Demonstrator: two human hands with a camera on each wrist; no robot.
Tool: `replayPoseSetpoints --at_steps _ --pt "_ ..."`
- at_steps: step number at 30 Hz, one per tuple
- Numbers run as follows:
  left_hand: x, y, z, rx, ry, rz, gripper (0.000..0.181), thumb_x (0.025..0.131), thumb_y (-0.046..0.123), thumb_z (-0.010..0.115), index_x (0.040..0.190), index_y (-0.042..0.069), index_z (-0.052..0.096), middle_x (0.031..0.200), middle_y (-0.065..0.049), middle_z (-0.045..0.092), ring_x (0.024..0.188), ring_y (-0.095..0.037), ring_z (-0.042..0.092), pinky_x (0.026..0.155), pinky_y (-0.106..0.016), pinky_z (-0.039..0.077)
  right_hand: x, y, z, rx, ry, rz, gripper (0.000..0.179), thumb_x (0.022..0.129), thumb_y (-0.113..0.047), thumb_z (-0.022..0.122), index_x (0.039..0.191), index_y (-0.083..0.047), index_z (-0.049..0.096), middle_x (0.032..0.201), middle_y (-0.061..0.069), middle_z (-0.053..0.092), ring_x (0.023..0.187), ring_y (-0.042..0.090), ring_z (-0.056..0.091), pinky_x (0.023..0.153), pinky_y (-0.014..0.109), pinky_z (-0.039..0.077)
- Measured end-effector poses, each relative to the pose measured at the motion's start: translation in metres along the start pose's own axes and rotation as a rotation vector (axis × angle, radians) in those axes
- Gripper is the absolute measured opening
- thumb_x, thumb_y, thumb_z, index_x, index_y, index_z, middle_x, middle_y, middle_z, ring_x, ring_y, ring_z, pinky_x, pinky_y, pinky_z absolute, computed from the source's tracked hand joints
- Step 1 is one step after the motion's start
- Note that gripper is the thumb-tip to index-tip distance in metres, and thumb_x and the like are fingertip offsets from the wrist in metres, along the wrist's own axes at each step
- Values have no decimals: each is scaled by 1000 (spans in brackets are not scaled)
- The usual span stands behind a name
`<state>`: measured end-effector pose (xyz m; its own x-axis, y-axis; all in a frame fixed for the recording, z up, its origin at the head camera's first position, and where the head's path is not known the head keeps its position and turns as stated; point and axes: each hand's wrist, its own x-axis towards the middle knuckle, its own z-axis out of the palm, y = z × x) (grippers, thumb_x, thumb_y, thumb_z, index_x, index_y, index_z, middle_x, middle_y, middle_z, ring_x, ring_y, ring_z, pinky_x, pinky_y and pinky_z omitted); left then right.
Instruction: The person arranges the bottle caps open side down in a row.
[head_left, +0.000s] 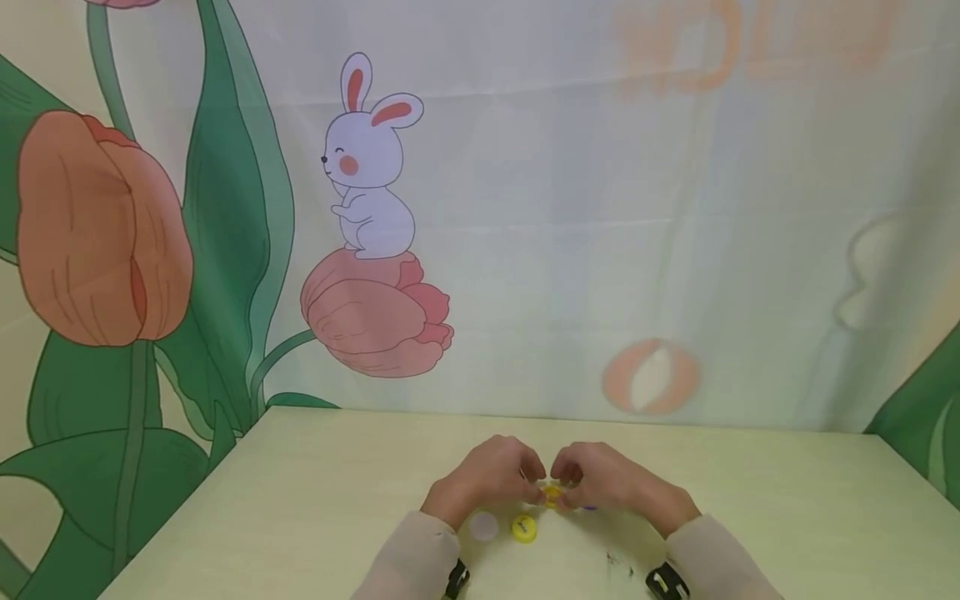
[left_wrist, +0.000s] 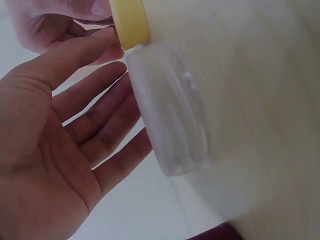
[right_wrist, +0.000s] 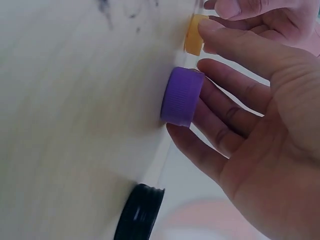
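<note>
In the head view an orange-yellow bottle cap (head_left: 552, 497) sits between my left hand (head_left: 495, 471) and my right hand (head_left: 603, 482). My right thumb (right_wrist: 212, 26) touches that cap, while my other right fingers spread loosely behind a purple ribbed cap (right_wrist: 182, 97). The left thumb (left_wrist: 102, 42) points toward the same spot, its tip partly hidden behind a yellow cap (left_wrist: 132, 22). Relaxed and apart, the left fingers lie behind a clear whitish cap (left_wrist: 170, 110); whether they touch it I cannot tell.
A black threaded cap (right_wrist: 140, 212) stands on the pale tabletop (head_left: 337, 492) in the right wrist view. Dark marks (head_left: 618, 565) spot the table near my right wrist. Behind the table hangs a printed cloth (head_left: 525, 250) with tulips and a rabbit.
</note>
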<state>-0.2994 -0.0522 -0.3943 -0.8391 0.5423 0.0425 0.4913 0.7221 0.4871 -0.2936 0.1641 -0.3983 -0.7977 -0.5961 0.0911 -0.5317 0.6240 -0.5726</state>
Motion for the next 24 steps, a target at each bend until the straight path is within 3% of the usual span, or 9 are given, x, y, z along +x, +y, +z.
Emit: replayPoseSetpoints --at_steps 8,15,20,24 --pt "0 6 2 37 -4 -19 22 85 20 90 105 13 84 89 9 74 85 -6 61 83 -26 52 0 5 5 -22 17 -47 27 81 -8 90 102 -5 73 95 -2 66 88 15 62 82 34 54" --pt "0 8 4 65 -21 -16 18 87 18 89 103 14 85 85 12 71 81 -4 60 78 -24 51 -1 5 7 -28 16 -39 21 82 -11 89 98 -9 75 94 -3 62 87 14 60 81 34 53" --pt "-1 7 3 50 -21 3 18 86 17 89 103 14 84 84 12 71 80 -3 60 78 -24 51 -2 4 6 -7 16 -53 17 84 -13 87 96 -11 75 94 -4 64 87 13 60 79 32 53" --pt "-2 5 1 41 14 56 23 85 16 90 106 14 83 85 10 73 80 -2 61 78 -22 51 -3 2 0 32 27 -21 15 88 -18 84 97 -12 74 92 -6 65 83 12 60 77 33 52"
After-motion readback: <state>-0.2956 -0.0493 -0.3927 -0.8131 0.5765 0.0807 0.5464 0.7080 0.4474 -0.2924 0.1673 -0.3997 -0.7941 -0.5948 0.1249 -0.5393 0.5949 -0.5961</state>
